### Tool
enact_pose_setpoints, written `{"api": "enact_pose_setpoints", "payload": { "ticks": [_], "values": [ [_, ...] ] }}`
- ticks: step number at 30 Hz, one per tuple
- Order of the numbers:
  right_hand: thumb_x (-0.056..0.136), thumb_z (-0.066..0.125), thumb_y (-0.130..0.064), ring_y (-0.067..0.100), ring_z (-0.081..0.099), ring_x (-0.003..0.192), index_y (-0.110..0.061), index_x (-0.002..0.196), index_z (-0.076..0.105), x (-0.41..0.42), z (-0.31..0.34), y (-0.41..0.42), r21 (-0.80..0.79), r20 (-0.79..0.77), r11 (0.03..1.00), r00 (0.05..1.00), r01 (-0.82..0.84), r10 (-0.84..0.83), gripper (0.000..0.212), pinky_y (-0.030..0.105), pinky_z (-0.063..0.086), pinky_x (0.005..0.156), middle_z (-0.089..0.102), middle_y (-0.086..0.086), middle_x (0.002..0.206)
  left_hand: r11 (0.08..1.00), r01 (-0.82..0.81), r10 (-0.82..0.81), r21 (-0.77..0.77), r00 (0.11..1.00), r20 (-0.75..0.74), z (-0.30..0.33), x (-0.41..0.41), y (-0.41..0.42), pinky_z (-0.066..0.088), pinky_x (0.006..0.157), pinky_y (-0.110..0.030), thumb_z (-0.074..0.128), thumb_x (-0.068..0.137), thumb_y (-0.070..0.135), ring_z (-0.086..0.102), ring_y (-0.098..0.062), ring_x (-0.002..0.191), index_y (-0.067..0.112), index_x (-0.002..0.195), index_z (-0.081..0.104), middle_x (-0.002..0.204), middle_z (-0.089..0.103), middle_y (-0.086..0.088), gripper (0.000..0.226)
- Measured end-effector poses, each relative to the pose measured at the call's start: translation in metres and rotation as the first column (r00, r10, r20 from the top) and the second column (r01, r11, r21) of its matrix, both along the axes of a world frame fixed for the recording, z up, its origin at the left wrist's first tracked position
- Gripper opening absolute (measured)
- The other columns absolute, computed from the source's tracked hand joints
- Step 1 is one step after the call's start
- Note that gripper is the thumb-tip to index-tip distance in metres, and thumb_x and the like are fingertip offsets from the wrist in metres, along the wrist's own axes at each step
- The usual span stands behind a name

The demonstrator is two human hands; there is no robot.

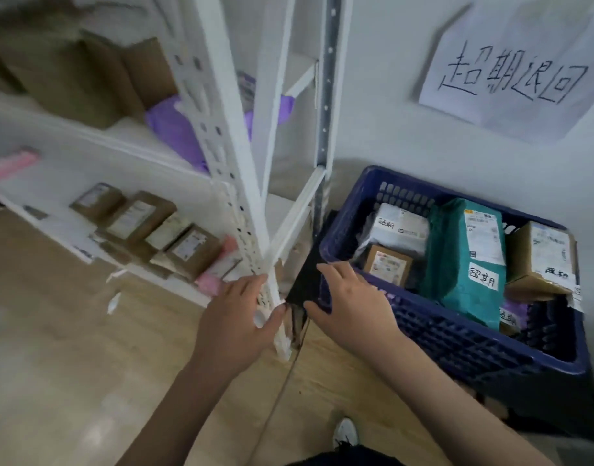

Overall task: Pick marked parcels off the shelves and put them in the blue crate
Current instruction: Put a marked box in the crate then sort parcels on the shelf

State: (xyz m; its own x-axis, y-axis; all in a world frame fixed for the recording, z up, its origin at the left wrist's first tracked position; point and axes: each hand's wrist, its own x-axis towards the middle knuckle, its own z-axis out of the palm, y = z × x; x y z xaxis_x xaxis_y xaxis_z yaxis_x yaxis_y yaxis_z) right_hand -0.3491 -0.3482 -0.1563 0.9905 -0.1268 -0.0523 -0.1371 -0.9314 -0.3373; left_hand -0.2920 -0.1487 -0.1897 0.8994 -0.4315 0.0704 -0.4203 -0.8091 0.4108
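A blue crate stands on the floor at the right, against the wall. It holds marked parcels: a teal mailer, a white bag and two cardboard boxes. A black flat parcel stands on edge between the white shelf post and the crate's near left corner. My right hand pinches this parcel, thumb below and fingers over its top edge by the crate rim. My left hand lies in front of the post, fingers fairly straight, its thumb touching the parcel's lower corner.
The white shelf unit fills the left. Its low shelf carries several small brown boxes and pink mailers; the shelf above has a purple mailer and brown boxes. A handwritten paper sign hangs on the wall. My shoe is on the wooden floor.
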Motion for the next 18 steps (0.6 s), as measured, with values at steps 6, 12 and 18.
{"api": "enact_pose_setpoints", "payload": {
  "ticks": [6,12,18],
  "values": [
    [0.095,0.049,-0.055,0.018,0.052,0.122,-0.027,0.140,0.042,0.022,-0.008,0.124,0.041,0.008,0.982,0.983,-0.183,0.183,0.054,0.035,0.052,0.085,0.044,-0.006,0.136,0.968,-0.247,0.244,0.038,0.968,0.064,0.005,-0.002,0.139,0.047,0.097,-0.040,0.041,0.087,0.065,0.048,-0.024,0.129,0.021,0.142,0.052,0.137,0.057,-0.001,0.072],
    [0.087,0.040,-0.064,0.021,0.053,0.119,-0.030,0.141,0.039,0.057,-0.019,0.217,0.063,-0.045,0.959,0.960,-0.275,0.278,0.064,0.042,0.052,0.088,0.044,-0.004,0.139,0.902,-0.430,0.426,0.041,0.901,0.080,0.002,-0.003,0.241,0.045,0.101,-0.040,0.053,0.095,0.058,0.040,-0.023,0.138,0.024,0.152,0.040,0.150,0.047,0.003,0.067],
    [0.092,0.050,-0.058,0.018,0.055,0.120,-0.031,0.145,0.037,0.113,-0.027,0.283,0.049,-0.067,0.931,0.929,-0.362,0.365,0.061,0.039,0.051,0.089,0.040,-0.006,0.145,0.856,-0.517,0.516,0.006,0.854,0.063,-0.018,0.023,0.311,0.051,0.096,-0.043,0.035,0.090,0.070,0.044,-0.022,0.135,0.025,0.152,0.040,0.147,0.050,0.004,0.077]
  ]
}}
